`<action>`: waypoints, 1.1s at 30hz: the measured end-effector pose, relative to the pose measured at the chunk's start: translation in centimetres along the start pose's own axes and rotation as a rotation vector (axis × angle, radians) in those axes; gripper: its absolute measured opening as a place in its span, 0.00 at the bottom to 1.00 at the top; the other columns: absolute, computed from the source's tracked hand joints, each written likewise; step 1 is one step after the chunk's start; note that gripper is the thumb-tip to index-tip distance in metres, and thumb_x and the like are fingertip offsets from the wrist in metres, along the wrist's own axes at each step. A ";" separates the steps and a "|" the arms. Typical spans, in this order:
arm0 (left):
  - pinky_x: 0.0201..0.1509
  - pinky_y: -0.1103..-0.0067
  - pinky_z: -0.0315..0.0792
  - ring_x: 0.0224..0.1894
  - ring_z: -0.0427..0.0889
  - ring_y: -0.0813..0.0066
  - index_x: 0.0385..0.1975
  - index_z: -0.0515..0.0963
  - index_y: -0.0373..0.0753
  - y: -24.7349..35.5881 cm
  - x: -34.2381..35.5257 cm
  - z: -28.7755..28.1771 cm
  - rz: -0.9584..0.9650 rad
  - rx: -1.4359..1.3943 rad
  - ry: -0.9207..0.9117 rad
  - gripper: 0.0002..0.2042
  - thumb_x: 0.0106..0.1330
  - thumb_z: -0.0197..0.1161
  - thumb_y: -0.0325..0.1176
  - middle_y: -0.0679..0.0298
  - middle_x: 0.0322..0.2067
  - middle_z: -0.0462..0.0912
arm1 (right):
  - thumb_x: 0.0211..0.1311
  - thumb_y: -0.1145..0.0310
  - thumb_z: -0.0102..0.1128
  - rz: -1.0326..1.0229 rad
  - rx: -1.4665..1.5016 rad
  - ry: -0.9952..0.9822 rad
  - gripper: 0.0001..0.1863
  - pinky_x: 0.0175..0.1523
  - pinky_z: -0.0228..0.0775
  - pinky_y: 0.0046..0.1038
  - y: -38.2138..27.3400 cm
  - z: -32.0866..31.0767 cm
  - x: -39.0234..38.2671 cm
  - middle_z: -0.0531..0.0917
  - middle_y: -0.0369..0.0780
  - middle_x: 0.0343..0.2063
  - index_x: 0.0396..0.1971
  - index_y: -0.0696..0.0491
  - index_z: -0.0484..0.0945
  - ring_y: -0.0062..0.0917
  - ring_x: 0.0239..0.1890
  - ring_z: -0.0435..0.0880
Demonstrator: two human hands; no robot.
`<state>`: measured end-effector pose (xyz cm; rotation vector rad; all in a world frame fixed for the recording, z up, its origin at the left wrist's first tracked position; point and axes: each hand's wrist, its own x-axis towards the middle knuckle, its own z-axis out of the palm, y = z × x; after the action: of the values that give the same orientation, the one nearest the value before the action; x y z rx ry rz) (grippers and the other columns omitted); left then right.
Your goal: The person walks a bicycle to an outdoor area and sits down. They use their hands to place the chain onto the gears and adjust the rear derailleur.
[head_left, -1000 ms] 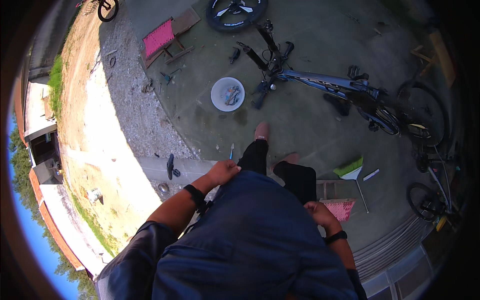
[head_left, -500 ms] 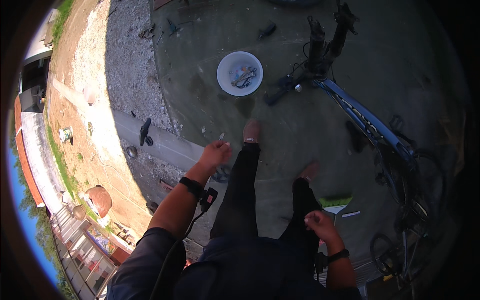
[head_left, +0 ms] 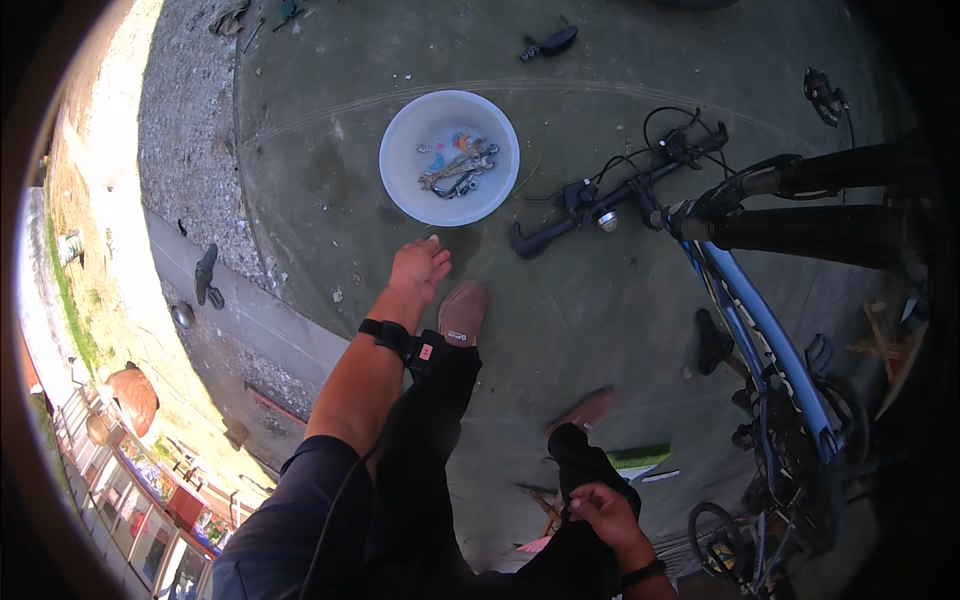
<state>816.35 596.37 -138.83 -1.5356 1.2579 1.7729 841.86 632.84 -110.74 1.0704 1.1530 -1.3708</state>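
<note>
My left hand point(head_left: 420, 268) has curled, pinched fingers just below a white plastic basin point(head_left: 393, 160); any small thing in them is too small to make out. Metal wrenches and small parts point(head_left: 455, 176) lie inside the basin. My right hand point(head_left: 600, 512) is closed with curled fingertips over my dark trouser leg, their contents unclear. Right of the basin, a bicycle's handlebar point(head_left: 530, 238) with a bell point(head_left: 606, 221) rests on the ground, joined to the blue frame point(head_left: 775, 340) and black fork tubes point(head_left: 800, 235). My brown shoes point(head_left: 462, 310) are below.
A green broom point(head_left: 635, 460) lies behind my right foot. A loose black part point(head_left: 550, 45) lies above the basin. A black saddle-like piece point(head_left: 205, 270) is on the paved strip at left, beside sunlit dirt. A second bicycle point(head_left: 715, 530) stands at lower right.
The view has moved closer to the basin and handlebar. My left hand left my shirt's hem and reached forward toward the basin. My right hand also came away from my waist.
</note>
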 end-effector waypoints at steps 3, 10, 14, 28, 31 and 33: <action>0.46 0.73 0.79 0.46 0.79 0.67 0.54 0.68 0.32 0.2 2.8 1.0 -0.022 -0.102 0.000 0.17 0.70 0.58 0.33 0.56 0.48 0.76 | 0.66 0.73 0.61 0.037 0.019 -0.001 0.11 0.44 0.78 0.22 -0.4 -0.3 0.7 0.82 0.37 0.36 0.45 0.60 0.76 0.20 0.38 0.83; 0.25 0.83 0.72 0.31 0.79 0.74 0.48 0.70 0.35 0.3 6.6 2.7 -0.023 -0.347 -0.049 0.10 0.71 0.56 0.30 0.60 0.38 0.79 | 0.67 0.75 0.58 0.016 0.078 0.002 0.09 0.44 0.78 0.22 -1.9 -1.2 1.5 0.82 0.38 0.36 0.45 0.59 0.76 0.20 0.37 0.83; 0.18 0.85 0.65 0.24 0.75 0.78 0.45 0.72 0.37 1.8 4.9 3.3 0.032 -0.273 -0.017 0.09 0.68 0.58 0.27 0.65 0.32 0.80 | 0.67 0.75 0.58 -0.032 0.098 -0.009 0.09 0.45 0.78 0.22 -2.9 -1.5 1.3 0.82 0.38 0.35 0.45 0.59 0.75 0.20 0.36 0.82; 0.23 0.85 0.63 0.22 0.69 0.85 0.45 0.79 0.38 2.8 -26.8 -2.2 -0.045 0.510 -0.324 0.11 0.65 0.61 0.31 0.70 0.30 0.80 | 0.64 0.69 0.62 -0.293 0.148 0.017 0.37 0.44 0.78 0.27 -9.4 2.2 -5.2 0.71 0.47 0.58 0.69 0.53 0.53 0.30 0.48 0.82; 0.24 0.86 0.64 0.23 0.71 0.85 0.49 0.78 0.38 4.3 -34.2 -2.6 -0.032 0.631 -0.466 0.14 0.64 0.60 0.32 0.70 0.31 0.80 | 0.64 0.67 0.61 -0.317 0.178 0.059 0.39 0.44 0.80 0.28 -10.9 3.2 -9.2 0.72 0.46 0.58 0.70 0.50 0.50 0.28 0.51 0.80; 0.26 0.85 0.66 0.25 0.72 0.85 0.52 0.77 0.41 7.3 -38.9 -1.6 -0.023 0.761 -0.539 0.16 0.64 0.61 0.34 0.69 0.33 0.81 | 0.64 0.70 0.61 -0.249 0.289 0.096 0.35 0.50 0.77 0.31 -12.4 4.3 -12.1 0.76 0.44 0.54 0.68 0.55 0.56 0.29 0.53 0.79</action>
<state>821.26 599.61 -99.63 -0.5943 1.3749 1.3102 830.64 630.88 -97.02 1.2386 1.2135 -1.7365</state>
